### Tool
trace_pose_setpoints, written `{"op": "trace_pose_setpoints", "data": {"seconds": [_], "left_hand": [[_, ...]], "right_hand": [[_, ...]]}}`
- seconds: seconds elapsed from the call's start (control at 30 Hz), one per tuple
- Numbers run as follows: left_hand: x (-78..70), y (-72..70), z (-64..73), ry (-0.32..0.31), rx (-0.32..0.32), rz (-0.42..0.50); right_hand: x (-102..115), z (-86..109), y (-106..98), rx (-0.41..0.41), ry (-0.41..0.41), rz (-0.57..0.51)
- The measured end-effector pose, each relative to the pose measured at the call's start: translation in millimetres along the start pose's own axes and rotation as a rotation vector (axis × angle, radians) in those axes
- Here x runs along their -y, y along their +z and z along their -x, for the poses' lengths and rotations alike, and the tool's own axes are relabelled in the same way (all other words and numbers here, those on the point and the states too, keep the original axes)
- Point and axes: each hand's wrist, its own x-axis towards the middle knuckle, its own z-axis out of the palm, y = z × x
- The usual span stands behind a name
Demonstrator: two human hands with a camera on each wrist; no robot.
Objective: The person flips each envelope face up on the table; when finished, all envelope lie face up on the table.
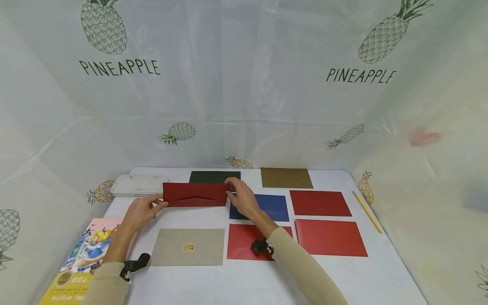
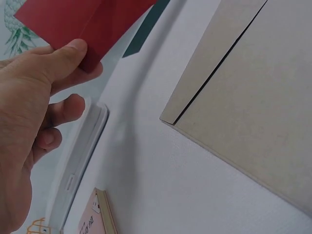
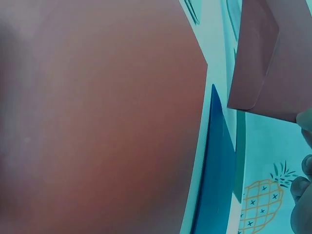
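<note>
Pinching the left end with the left hand (image 1: 142, 214) and the right end with the right hand (image 1: 242, 197); holding a dark red envelope (image 1: 196, 192) off the surface (image 1: 244, 281), overlapping a dark green envelope (image 1: 213, 176) in the head view. Probably light, thin, fairly stiff, perhaps slick, easily creased; best taken by the ends, clear of the flap (image 3: 256, 53). Impossible to tell: any contents. Partly hidden: a bright red envelope (image 1: 243, 245) under the right forearm (image 1: 268, 225). Mostly blurred: the right wrist view.

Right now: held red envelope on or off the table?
Off. The left grip and right grip hold the red envelope up by its opposite ends; the left wrist view shows its pinched corner clear of the table.
</note>
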Motion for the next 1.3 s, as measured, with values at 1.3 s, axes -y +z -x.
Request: {"op": "trace_pose_setpoints", "data": {"seconds": [1.3], "left_hand": [[-2.0,3.2,-6.1,-0.097,0.276,0.043]], "right_hand": [[-11,-12.5,5,0.372,0.088,-0.005]]}}
